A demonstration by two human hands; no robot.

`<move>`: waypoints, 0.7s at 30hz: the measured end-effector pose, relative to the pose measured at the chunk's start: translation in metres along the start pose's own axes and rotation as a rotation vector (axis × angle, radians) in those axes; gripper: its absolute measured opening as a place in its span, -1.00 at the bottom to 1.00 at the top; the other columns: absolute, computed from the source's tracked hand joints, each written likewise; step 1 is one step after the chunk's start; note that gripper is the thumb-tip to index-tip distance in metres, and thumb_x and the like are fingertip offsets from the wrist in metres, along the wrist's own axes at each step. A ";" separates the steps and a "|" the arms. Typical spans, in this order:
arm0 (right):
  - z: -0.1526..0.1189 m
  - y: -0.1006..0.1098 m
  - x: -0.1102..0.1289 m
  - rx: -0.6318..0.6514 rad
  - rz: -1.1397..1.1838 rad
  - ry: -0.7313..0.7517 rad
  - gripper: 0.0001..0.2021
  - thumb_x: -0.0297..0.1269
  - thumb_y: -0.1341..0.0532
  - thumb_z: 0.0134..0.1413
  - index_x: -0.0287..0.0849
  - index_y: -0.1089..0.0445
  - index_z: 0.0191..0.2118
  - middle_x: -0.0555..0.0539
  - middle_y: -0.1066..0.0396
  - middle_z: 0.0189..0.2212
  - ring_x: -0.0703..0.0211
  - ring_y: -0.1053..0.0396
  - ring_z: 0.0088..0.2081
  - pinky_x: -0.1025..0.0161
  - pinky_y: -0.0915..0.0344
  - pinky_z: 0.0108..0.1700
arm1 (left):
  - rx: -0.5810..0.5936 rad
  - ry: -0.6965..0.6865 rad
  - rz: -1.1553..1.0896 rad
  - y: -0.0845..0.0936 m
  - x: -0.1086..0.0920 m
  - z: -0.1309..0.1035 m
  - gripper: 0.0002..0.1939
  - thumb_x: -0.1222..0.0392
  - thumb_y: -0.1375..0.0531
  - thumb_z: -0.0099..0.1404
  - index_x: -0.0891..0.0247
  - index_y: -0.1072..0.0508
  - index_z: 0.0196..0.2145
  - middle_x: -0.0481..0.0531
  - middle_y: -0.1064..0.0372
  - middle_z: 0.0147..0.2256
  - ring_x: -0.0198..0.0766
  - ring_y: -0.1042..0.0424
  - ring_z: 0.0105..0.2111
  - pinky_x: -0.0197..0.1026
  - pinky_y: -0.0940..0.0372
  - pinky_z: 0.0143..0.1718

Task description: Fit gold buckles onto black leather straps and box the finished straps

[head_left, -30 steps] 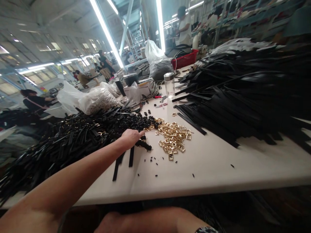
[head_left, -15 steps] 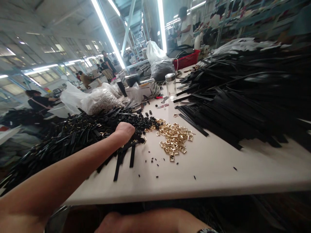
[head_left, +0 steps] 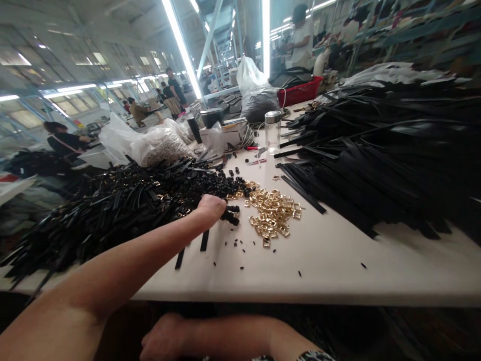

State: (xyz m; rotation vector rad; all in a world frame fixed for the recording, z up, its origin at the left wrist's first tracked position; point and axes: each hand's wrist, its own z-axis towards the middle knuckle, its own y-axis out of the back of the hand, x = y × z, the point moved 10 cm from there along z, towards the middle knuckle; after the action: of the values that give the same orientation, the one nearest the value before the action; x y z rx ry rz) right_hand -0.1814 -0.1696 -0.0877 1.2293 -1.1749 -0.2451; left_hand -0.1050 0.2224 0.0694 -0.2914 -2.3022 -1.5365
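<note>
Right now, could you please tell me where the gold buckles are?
In the head view, the gold buckles lie centrally on the pale table, just right of the left hand.

Tube lights (head_left: 181, 47) are glaring overhead; tabletop (head_left: 326, 265) is reflecting softly; black strap pile (head_left: 120, 203) at left is sinking into shadow (the frame's edges are blurring).

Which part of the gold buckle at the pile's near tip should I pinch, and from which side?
Probably pinch the near bar of the gold buckle, coming from the near edge of the table. It juts from the buckle pile, with no other buckle on its near side, and its open frame offers a slim edge.
</note>
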 end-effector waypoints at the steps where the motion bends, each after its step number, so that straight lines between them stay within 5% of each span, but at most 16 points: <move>1: -0.004 0.001 0.002 0.031 -0.023 -0.011 -0.80 -0.21 -0.24 0.13 -0.02 -0.53 -0.48 0.04 -0.58 -0.26 0.10 -0.54 -0.36 0.30 -0.20 -0.75 | 0.000 0.014 -0.023 -0.001 0.008 -0.008 -0.68 0.48 -0.02 0.35 0.39 -0.54 -0.12 0.32 -0.57 -0.19 -0.01 -0.56 -0.15 -0.13 -0.35 -0.23; 4: -0.021 0.019 0.011 -0.062 -0.119 -0.026 -0.85 -0.22 -0.22 0.16 -0.06 -0.55 -0.33 0.02 -0.57 -0.20 0.09 -0.55 -0.25 0.30 -0.20 -0.70 | -0.055 0.066 -0.106 -0.004 0.048 -0.052 -0.71 0.38 -0.03 0.39 0.30 -0.47 -0.03 0.22 -0.55 -0.14 -0.08 -0.53 -0.10 -0.18 -0.34 -0.16; 7: -0.032 0.024 0.013 -0.108 -0.146 -0.030 -0.85 -0.27 -0.22 0.14 -0.12 -0.56 -0.26 -0.04 -0.56 -0.20 0.05 -0.54 -0.24 0.28 -0.25 -0.59 | -0.096 0.164 -0.234 -0.022 0.102 -0.123 -0.76 0.17 -0.12 0.37 0.21 -0.43 -0.04 0.11 -0.53 -0.14 -0.12 -0.50 -0.10 -0.22 -0.30 -0.11; 10: -0.031 0.021 0.012 -0.153 -0.145 -0.009 -0.79 -0.29 -0.18 0.17 -0.19 -0.55 -0.19 -0.14 -0.54 -0.18 -0.02 -0.52 -0.18 0.23 -0.32 -0.44 | 0.017 0.375 -0.465 -0.080 0.153 -0.214 -0.75 0.09 -0.14 0.31 0.21 -0.42 -0.09 0.07 -0.51 -0.19 -0.10 -0.48 -0.15 -0.21 -0.28 -0.14; 12: -0.029 0.018 0.010 -0.180 -0.137 0.003 -0.78 -0.28 -0.18 0.17 -0.19 -0.54 -0.16 -0.16 -0.52 -0.16 -0.02 -0.50 -0.15 0.21 -0.34 -0.35 | 0.075 0.514 -0.676 -0.131 0.167 -0.278 -0.72 0.08 -0.14 0.26 0.22 -0.41 -0.12 0.06 -0.48 -0.22 -0.11 -0.46 -0.19 -0.22 -0.28 -0.19; 16: -0.027 0.014 0.008 -0.194 -0.123 0.005 -0.80 -0.27 -0.19 0.17 -0.16 -0.53 -0.17 -0.13 -0.50 -0.18 0.05 -0.48 -0.17 0.22 -0.32 -0.27 | 0.271 0.754 -1.257 -0.258 0.129 -0.379 -0.66 0.00 -0.20 0.09 0.21 -0.40 -0.20 -0.08 -0.36 -0.44 -0.22 -0.36 -0.49 -0.25 -0.23 -0.47; 19: -0.027 0.013 0.008 -0.186 -0.117 -0.002 -0.81 -0.25 -0.19 0.18 -0.15 -0.52 -0.17 -0.12 -0.50 -0.18 0.08 -0.46 -0.18 0.24 -0.30 -0.24 | 0.375 0.980 -1.668 -0.339 0.074 -0.409 -0.66 0.01 -0.31 -0.05 0.22 -0.36 -0.35 -0.14 -0.28 -0.56 -0.30 -0.26 -0.59 -0.26 -0.18 -0.54; 21: -0.027 0.014 0.008 -0.181 -0.117 -0.006 -0.81 -0.24 -0.19 0.19 -0.15 -0.51 -0.18 -0.11 -0.49 -0.19 0.09 -0.45 -0.17 0.24 -0.29 -0.21 | 0.386 1.183 -1.840 -0.378 0.045 -0.409 -0.65 0.03 -0.37 -0.09 0.23 -0.32 -0.48 -0.13 -0.26 -0.62 -0.31 -0.23 -0.62 -0.24 -0.20 -0.55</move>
State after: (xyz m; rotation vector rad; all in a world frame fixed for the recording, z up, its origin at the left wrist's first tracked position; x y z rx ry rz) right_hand -0.1625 -0.1539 -0.0686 1.1395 -1.0629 -0.4330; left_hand -0.2097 -0.3021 -0.0915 2.5277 -1.3079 -0.8846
